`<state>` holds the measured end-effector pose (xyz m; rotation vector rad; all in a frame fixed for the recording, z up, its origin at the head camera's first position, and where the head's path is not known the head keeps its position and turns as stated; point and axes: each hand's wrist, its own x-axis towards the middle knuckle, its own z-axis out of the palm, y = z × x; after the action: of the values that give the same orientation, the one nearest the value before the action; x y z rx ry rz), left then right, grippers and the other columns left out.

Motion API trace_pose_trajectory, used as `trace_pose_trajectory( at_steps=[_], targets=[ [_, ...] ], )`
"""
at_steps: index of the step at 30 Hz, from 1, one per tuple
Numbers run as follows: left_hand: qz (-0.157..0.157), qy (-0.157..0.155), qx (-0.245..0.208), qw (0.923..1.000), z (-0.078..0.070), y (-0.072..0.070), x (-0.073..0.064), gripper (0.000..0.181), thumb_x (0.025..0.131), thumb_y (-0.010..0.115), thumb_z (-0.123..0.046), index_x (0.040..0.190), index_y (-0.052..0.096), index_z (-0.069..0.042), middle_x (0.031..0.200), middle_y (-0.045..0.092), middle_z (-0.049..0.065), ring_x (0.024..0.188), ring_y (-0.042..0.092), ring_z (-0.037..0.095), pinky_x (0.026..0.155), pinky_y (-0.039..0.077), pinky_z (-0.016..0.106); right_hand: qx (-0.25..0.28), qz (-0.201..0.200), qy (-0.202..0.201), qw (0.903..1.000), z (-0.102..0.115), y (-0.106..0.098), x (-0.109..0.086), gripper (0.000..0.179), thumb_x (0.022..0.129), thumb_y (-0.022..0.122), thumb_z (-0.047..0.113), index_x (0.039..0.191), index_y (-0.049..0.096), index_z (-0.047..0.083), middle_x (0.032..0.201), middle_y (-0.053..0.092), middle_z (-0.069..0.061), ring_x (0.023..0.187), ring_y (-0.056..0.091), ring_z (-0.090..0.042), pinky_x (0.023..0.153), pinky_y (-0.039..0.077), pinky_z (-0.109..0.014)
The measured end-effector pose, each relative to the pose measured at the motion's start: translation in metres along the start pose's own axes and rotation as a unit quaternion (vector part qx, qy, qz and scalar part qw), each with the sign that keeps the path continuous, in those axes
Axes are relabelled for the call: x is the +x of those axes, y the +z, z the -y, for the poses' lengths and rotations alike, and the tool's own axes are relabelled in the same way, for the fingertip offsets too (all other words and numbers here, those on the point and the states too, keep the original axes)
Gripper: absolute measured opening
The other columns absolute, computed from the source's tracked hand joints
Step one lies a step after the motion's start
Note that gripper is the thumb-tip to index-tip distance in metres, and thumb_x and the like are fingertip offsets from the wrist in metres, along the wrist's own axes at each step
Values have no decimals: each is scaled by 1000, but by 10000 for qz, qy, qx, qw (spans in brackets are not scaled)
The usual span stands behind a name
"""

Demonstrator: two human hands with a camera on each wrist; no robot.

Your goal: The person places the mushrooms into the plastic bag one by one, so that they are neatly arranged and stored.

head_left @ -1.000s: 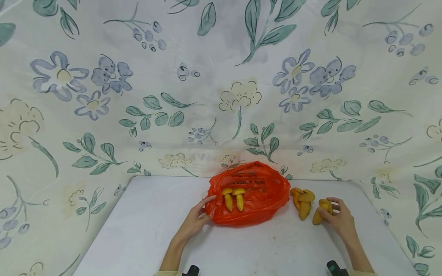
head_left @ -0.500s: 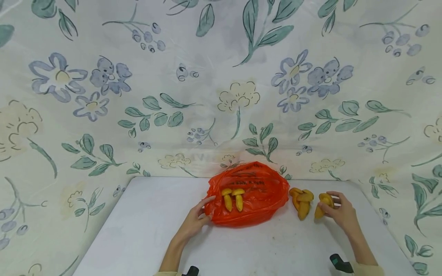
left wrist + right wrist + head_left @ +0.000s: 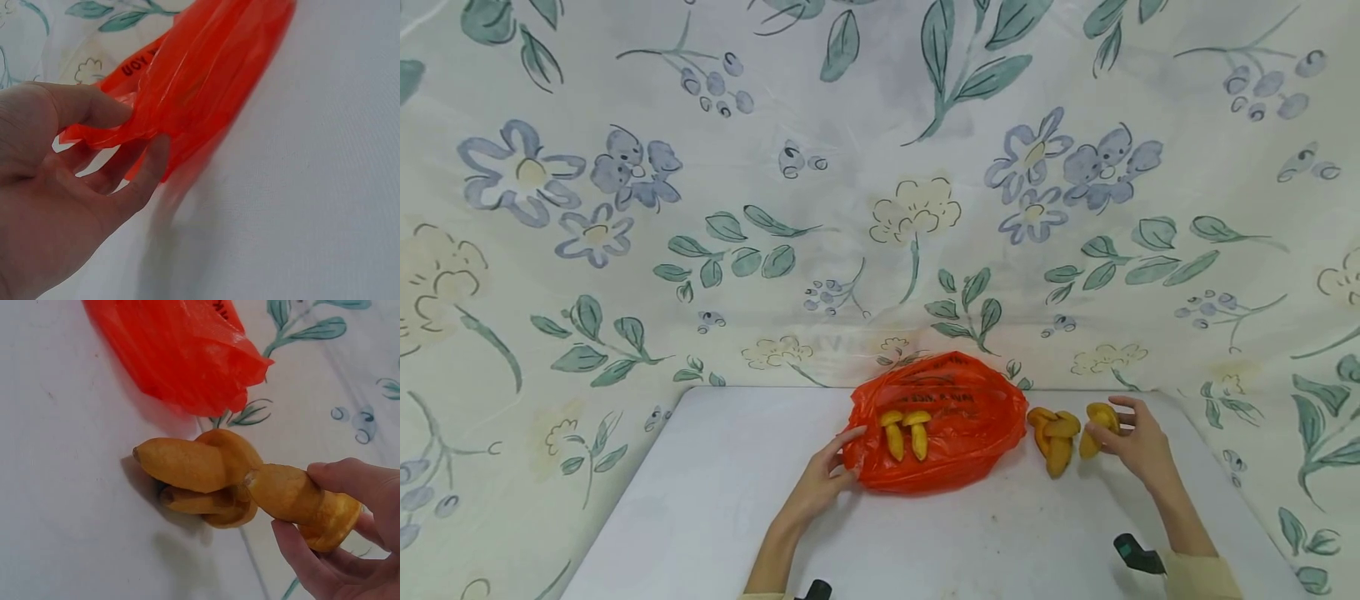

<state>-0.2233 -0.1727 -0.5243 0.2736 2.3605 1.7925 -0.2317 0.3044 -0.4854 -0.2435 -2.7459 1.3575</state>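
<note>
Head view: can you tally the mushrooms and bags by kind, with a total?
Red bag: 1
Yellow mushrooms: 5 (2 on or in the bag, I can't tell which; 2 bunched together on the table; 1 held in the right hand)
Total: 6

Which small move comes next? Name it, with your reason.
Probably carry the held mushroom over to the red bag: the right hand grips it, the left hand holds the bag's edge, and two mushrooms lie on or in it.

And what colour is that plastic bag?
The plastic bag is bright red; it shows best in the head view.
</note>
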Motion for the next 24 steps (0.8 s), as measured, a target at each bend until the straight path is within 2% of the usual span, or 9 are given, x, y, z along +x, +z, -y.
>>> trace_pose_trajectory(
  at_steps=[7,19,24],
  targets=[
    [-51,-24,24,10000,0,-1,-1,60,90,57,1,143,49,-26,156,35,8,126,51,32,91,57,32,112,29,91,9999,5,3,3,82,89,69,38,146,25,-1,140,40,-38,121,53,-52,80,61,-39],
    [-113,-67,-27,9999,-3,-2,-1,59,91,58,1,142,50,-27,157,35,7,125,53,32,92,57,37,202,62,-133,9997,16,10,9,73,91,69,30,144,28,-2,140,40,-38,120,52,-53,78,61,-37],
    [-131,-103,-68,9998,-5,-2,-1,60,90,58,1,142,50,-28,157,35,7,127,52,32,95,56,40,248,-10,-157,9996,22,17,10,70,89,71,32,140,33,0,138,44,-34,117,55,-51,76,61,-41]
  ],
)
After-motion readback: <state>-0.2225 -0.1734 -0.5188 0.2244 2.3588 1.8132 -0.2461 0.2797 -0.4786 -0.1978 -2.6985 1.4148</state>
